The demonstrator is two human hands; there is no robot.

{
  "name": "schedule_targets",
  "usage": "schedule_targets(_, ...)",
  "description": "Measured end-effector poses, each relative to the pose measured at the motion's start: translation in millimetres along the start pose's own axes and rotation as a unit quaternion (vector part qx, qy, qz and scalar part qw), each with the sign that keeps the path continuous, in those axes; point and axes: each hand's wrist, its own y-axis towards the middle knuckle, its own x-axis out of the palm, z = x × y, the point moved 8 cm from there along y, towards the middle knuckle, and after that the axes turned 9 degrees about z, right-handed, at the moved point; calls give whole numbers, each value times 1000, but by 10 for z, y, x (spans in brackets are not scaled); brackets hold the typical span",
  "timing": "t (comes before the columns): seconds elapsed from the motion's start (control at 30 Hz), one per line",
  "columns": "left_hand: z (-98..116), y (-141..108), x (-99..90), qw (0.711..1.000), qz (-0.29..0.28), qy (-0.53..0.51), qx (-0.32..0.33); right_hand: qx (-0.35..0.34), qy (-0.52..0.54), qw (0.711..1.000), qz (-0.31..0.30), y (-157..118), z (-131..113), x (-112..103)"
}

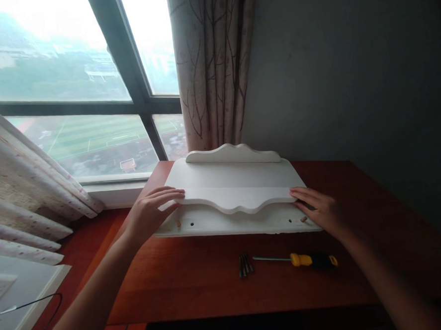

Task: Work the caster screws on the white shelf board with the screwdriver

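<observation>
A white board (242, 226) with rounded far corners lies on the reddish-brown table (183, 287). Near its front edge are two small holes and two wooden dowels, one at the left (178, 223) and one at the right (303, 219). Above that edge, a white wavy-edged panel (237, 198) is held between both hands. My left hand (152, 209) pinches the panel's left end, and my right hand (316, 206) pinches its right end. Another wavy white panel (233, 154) stands along the board's far side.
Several dark screws (245, 265) lie on the table beside a yellow and black screwdriver (312, 260). Behind are a window (99, 137) and a curtain (214, 66). A wall socket with cables (2, 287) is at lower left.
</observation>
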Motion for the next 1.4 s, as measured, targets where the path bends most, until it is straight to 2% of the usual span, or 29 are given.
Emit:
schedule_targets(0.2,30,-16,-3,1000,-12,15,25,-39,-19,999,-27,-14,-20,18)
schedule_targets(0.4,0,-40,-6,999,-22,28,23,-46,-21,997,-53,-53,7,41)
schedule_targets(0.5,-2,-54,-16,1000,-26,15,9,-35,-8,998,-51,-62,11,20)
schedule_targets(0.6,-48,6,-76,1000,1,-14,-25,7,7,1000,-29,5,95,-33)
schedule_targets(0.67,-195,109,-91,996,21,-27,-80,57,21,998,-16,106,260,-38)
schedule_targets(0.73,-448,251,-24,987,20,-36,-154,130,33,991,-14,235,533,27)
schedule_targets(0.8,-731,424,121,975,9,-64,-213,219,59,974,-21,358,877,176)
schedule_targets(0.9,-1097,705,371,967,9,-76,-245,332,149,931,-31,502,1335,513)
schedule_targets(1.0,-1335,911,596,965,5,-71,-252,357,174,917,-42,643,1592,803)
schedule_targets(1.1,-1433,1020,744,964,-17,-84,-254,356,174,917,-43,743,1725,978)
schedule_targets(1.27,-1512,1080,842,958,-62,-109,-257,360,185,914,-34,787,1838,1118)
schedule_targets(1.4,-1617,1066,855,957,-44,-107,-267,388,197,900,-14,702,1897,1180)
